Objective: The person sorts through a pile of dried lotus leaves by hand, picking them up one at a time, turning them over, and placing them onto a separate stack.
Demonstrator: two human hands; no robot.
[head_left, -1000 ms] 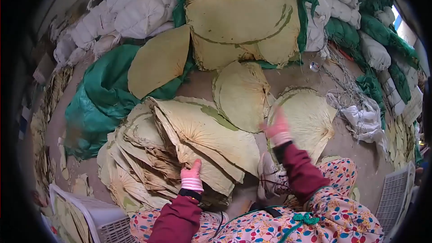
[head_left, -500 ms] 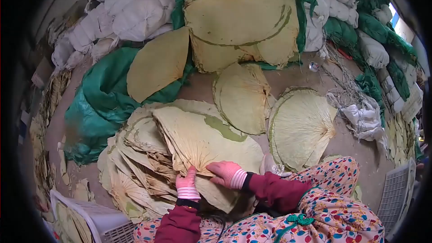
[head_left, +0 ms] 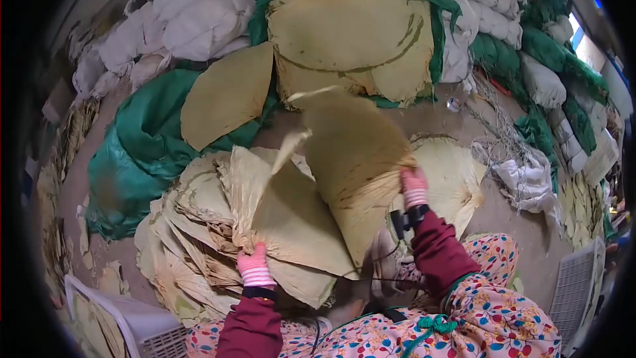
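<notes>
My right hand (head_left: 415, 187), in a pink striped glove, grips the brownish pointed end of a large dried lotus leaf (head_left: 351, 149). That leaf is raised and tilted in front of me, partly hiding the things behind it. My left hand (head_left: 254, 268), gloved alike, is closed on the gathered base of another dried lotus leaf (head_left: 291, 215), whose edge is folded up at the left. Beneath it spreads a pile of dried leaves (head_left: 175, 272) with brown crumpled edges. A further fan-shaped leaf stack (head_left: 457, 176) lies on the floor to the right, partly behind my right hand.
A stack of flat leaves (head_left: 344, 26) in green wrapping stands at the back. One leaf (head_left: 228, 96) leans over a green sack (head_left: 142, 152). White sacks (head_left: 209, 20) line the wall. Plastic baskets stand at lower left (head_left: 142, 321) and right (head_left: 576, 288).
My right hand has moved right and away from me, lifting a leaf off the pile. My left hand has shifted slightly left and stays on the leaf base.
</notes>
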